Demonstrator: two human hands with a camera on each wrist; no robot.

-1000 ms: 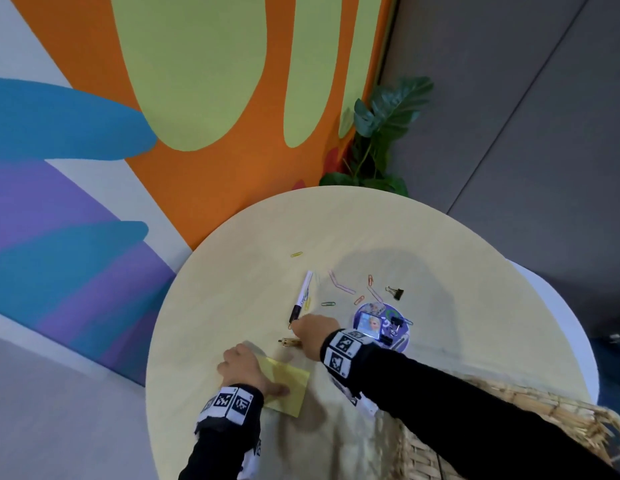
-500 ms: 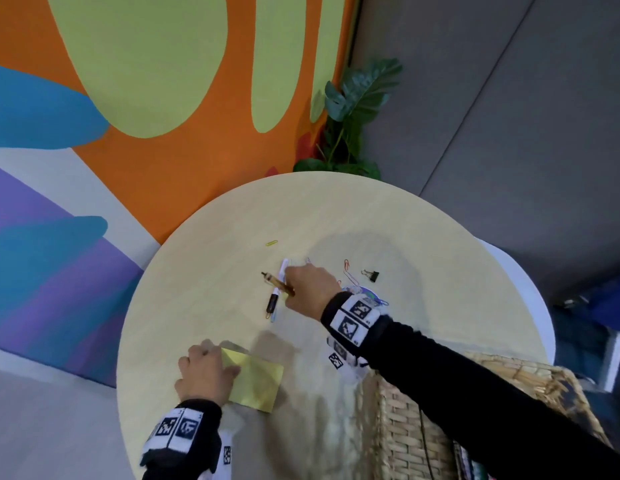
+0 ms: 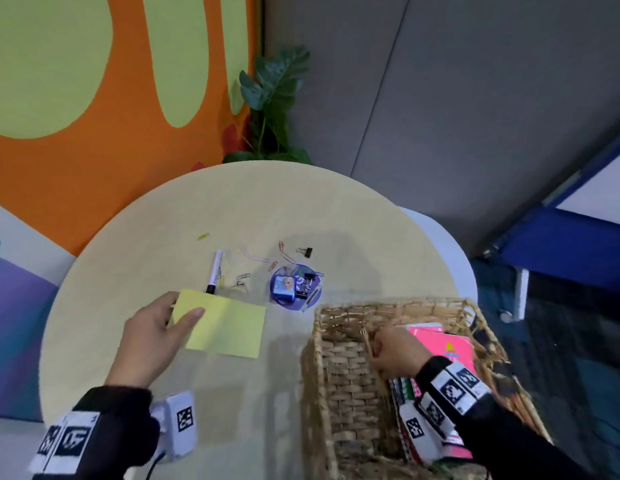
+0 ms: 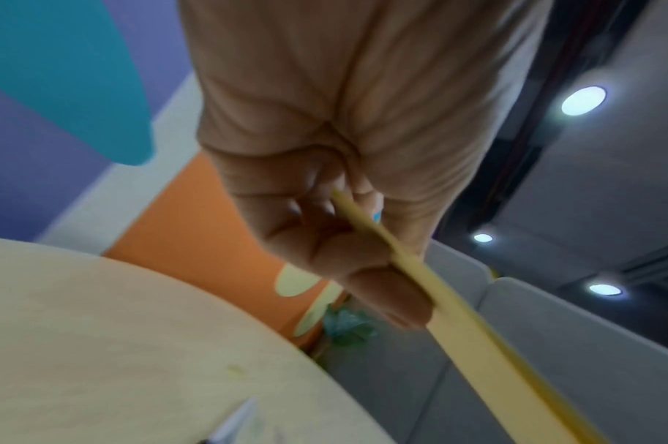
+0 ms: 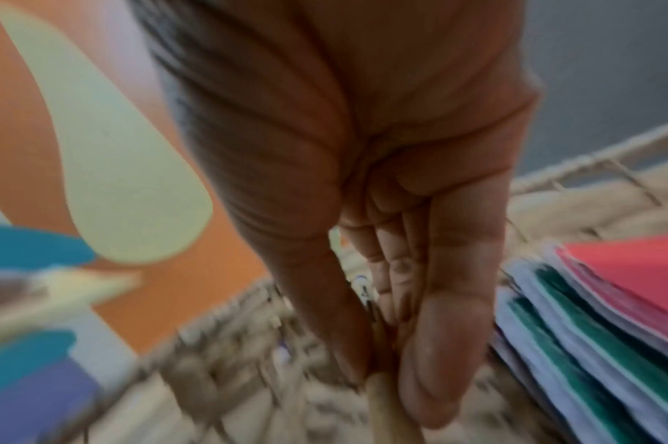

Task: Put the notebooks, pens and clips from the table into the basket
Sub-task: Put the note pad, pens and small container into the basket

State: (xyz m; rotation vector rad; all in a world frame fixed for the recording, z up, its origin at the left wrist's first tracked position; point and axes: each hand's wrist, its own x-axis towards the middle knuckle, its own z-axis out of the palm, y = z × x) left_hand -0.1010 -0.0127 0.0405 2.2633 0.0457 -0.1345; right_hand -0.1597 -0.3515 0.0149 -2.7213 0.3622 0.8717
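My left hand [image 3: 178, 311] pinches the left edge of a yellow notebook [image 3: 229, 329], thumb on top, and holds it flat just above the round table [image 3: 163, 216]. The left wrist view shows the notebook's edge [image 4: 457, 330] between thumb and fingers. My right hand [image 3: 381, 344] is down inside the wicker basket [image 3: 336, 375], pinching a tan pen [image 5: 389, 411]. Notebooks [image 3: 443, 341] stand stacked in the basket's right side [image 5: 590, 330]. A white marker [image 3: 214, 270], scattered paper clips [image 3: 244, 276] and a black binder clip [image 3: 306, 251] lie on the table.
A purple round dish [image 3: 312, 296] holding a small blue picture box and clips sits just beyond the basket's far left corner. A potted plant [image 3: 270, 109] stands behind the table by the painted wall. The basket stands at the table's right front edge.
My right hand carried the tan pen from the table's middle into the basket. My left hand lifted the yellow notebook off the table and moved it rightward.
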